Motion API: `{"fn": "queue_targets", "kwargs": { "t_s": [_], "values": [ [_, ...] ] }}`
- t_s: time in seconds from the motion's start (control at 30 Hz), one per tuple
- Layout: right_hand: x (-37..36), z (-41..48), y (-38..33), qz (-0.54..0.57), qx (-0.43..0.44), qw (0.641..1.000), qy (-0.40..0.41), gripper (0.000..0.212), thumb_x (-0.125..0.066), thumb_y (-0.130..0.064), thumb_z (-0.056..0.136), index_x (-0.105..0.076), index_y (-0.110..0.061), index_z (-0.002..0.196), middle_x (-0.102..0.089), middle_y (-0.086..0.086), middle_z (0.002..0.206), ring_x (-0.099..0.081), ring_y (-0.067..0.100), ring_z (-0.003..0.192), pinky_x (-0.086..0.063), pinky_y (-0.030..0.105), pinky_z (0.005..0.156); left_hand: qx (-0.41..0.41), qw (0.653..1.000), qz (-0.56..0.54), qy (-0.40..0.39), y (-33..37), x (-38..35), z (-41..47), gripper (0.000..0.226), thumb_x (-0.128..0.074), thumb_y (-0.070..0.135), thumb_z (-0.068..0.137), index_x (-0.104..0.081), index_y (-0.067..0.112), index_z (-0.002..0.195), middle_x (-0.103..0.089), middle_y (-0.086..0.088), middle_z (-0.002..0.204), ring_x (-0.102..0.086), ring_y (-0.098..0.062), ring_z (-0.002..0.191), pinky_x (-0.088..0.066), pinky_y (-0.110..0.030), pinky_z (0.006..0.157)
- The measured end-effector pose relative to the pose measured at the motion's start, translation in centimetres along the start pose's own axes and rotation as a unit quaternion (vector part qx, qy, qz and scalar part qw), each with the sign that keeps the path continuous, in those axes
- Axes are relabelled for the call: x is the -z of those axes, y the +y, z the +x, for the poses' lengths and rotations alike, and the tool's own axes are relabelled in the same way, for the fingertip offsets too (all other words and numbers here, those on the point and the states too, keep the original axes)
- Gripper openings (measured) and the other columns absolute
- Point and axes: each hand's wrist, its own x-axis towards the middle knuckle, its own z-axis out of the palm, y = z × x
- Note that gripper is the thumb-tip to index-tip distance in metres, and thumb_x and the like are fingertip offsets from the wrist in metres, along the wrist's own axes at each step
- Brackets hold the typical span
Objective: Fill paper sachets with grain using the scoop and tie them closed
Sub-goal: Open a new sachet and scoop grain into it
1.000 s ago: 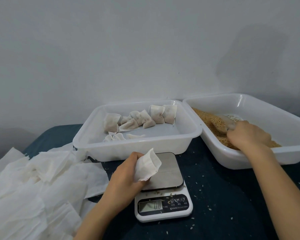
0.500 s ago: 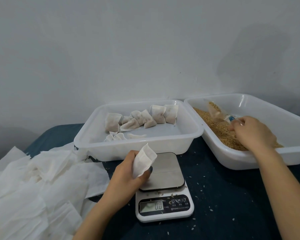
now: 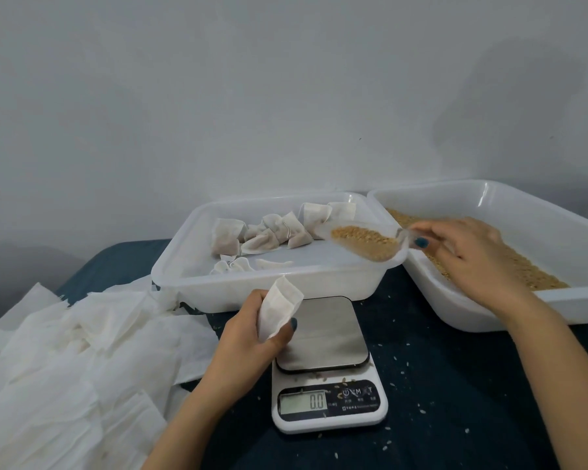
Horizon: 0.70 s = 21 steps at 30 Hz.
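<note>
My left hand (image 3: 248, 337) holds an empty white paper sachet (image 3: 279, 308) upright, mouth up, just left of the scale's steel platform. My right hand (image 3: 469, 256) pinches the handle of a clear plastic scoop (image 3: 364, 242) loaded with brown grain. The scoop hangs over the right corner of the middle white tray (image 3: 197, 290), above and to the right of the sachet. Loose grain (image 3: 523, 269) fills the right-hand white tray (image 3: 489, 320). Several filled, tied sachets (image 3: 279, 232) lie in the middle tray.
A white kitchen scale (image 3: 330, 401) reading 0.0 stands on the dark blue cloth (image 3: 455, 401), which is speckled with spilled grains. A heap of empty paper sachets (image 3: 65, 361) covers the left side. A plain wall rises right behind the trays.
My right hand lifted the scoop out of the grain tray and carried it, full, leftward over the middle tray. My left hand tilted the sachet more upright, staying in place.
</note>
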Motion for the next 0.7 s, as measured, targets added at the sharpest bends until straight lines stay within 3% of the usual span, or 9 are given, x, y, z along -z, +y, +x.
{"fn": "queue_targets", "kwargs": {
  "t_s": [0.2, 0.27, 0.4, 0.57, 0.7],
  "values": [
    [-0.4, -0.2, -1.8, 0.071, 0.099, 0.992, -0.042, 0.023, -0.053, -0.032, 0.095, -0.058, -0.044, 0.114, -0.063, -0.020, 0.113, -0.047, 0.010, 0.112, -0.020, 0.044, 0.110, 0.008, 1.000, 0.024, 0.003, -0.1, 0.1, 0.0, 0.023, -0.067, 0.032, 0.091, -0.049, 0.038, 0.103, -0.059, 0.030, 0.096, -0.058, 0.004, 0.088, -0.044, -0.008, 0.066],
    [-0.3, -0.1, -2.2, 0.054, 0.119, 0.991, -0.042, 0.023, -0.054, -0.033, 0.094, -0.058, -0.044, 0.113, -0.065, -0.018, 0.113, -0.048, 0.011, 0.111, -0.019, 0.041, 0.109, 0.010, 1.000, 0.028, 0.008, -0.1, 0.2, 0.0, 0.023, -0.067, 0.032, 0.090, -0.049, 0.039, 0.103, -0.062, 0.027, 0.093, -0.058, 0.005, 0.088, -0.044, -0.008, 0.066],
    [0.5, 0.1, -2.8, 0.004, 0.147, 0.988, -0.039, 0.034, -0.038, -0.048, 0.088, -0.062, -0.043, 0.112, -0.059, -0.023, 0.107, -0.045, 0.010, 0.106, -0.013, 0.032, 0.107, 0.004, 0.999, 0.032, 0.019, 0.0, 0.2, 0.2, 0.025, -0.069, 0.030, 0.089, -0.050, 0.037, 0.104, -0.064, 0.019, 0.092, -0.058, 0.005, 0.088, -0.045, -0.008, 0.066],
    [0.9, 0.2, -3.5, -0.040, 0.181, 0.982, -0.020, 0.026, -0.050, -0.041, 0.096, -0.070, -0.033, 0.112, -0.052, -0.024, 0.097, -0.049, 0.016, 0.104, -0.010, 0.034, 0.109, -0.015, 0.999, 0.048, 0.013, 0.2, 0.2, 0.0, 0.029, -0.071, 0.027, 0.087, -0.049, 0.037, 0.104, -0.060, 0.032, 0.098, -0.059, 0.005, 0.090, -0.045, -0.009, 0.069],
    [1.4, 0.3, -4.5, -0.076, 0.213, 0.974, -0.002, 0.030, -0.052, -0.033, 0.088, -0.073, -0.030, 0.110, -0.060, -0.013, 0.096, -0.054, 0.025, 0.103, -0.013, 0.038, 0.110, -0.022, 0.998, 0.061, 0.001, 0.3, 0.1, -0.1, 0.032, -0.072, 0.029, 0.086, -0.047, 0.041, 0.103, -0.060, 0.033, 0.098, -0.059, 0.005, 0.089, -0.045, -0.010, 0.067]
  ]
}}
